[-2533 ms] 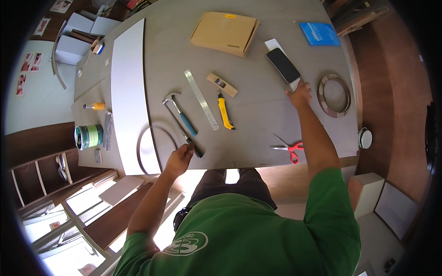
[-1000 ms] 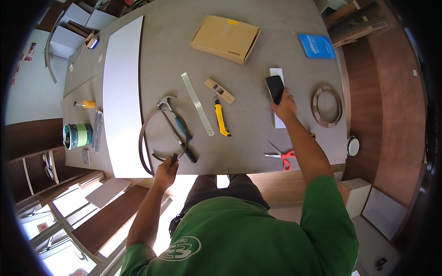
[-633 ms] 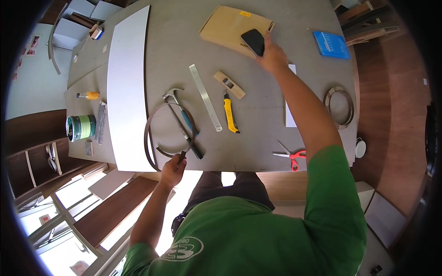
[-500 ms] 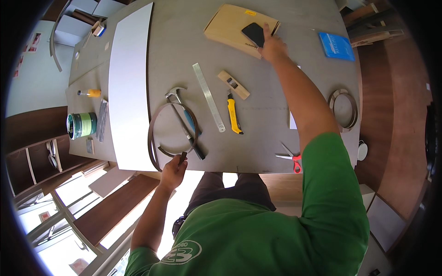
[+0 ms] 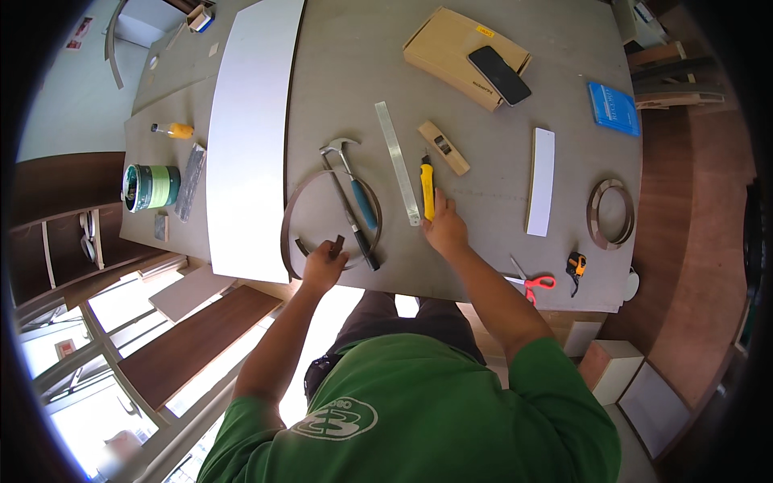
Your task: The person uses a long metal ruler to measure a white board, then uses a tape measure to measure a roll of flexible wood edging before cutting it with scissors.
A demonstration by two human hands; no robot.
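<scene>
My left hand (image 5: 324, 266) pinches the end of a thin brown edging strip (image 5: 287, 211), which loops in a ring on the table's near side. Inside and across that ring lie a claw hammer (image 5: 360, 193) with a blue-green grip and a long dark-handled tool (image 5: 349, 211). My right hand (image 5: 446, 229) has its fingers closed at the lower end of a yellow utility knife (image 5: 427, 187), which lies on the table pointing away from me. A steel ruler (image 5: 398, 161) is just left of the knife, and a small wooden hand plane (image 5: 444, 148) lies beyond it.
A black phone (image 5: 499, 75) rests on a cardboard box (image 5: 439, 48) at the back. Rightward are a white strip (image 5: 541, 181), red scissors (image 5: 538, 282), a tape measure (image 5: 575, 268), a brown coil (image 5: 594, 217) and a blue packet (image 5: 613, 107). Leftward stands a long white board (image 5: 245, 145).
My right hand has left the phone on the box and come back toward me to the utility knife. My left hand still holds the strip end. The view has shifted.
</scene>
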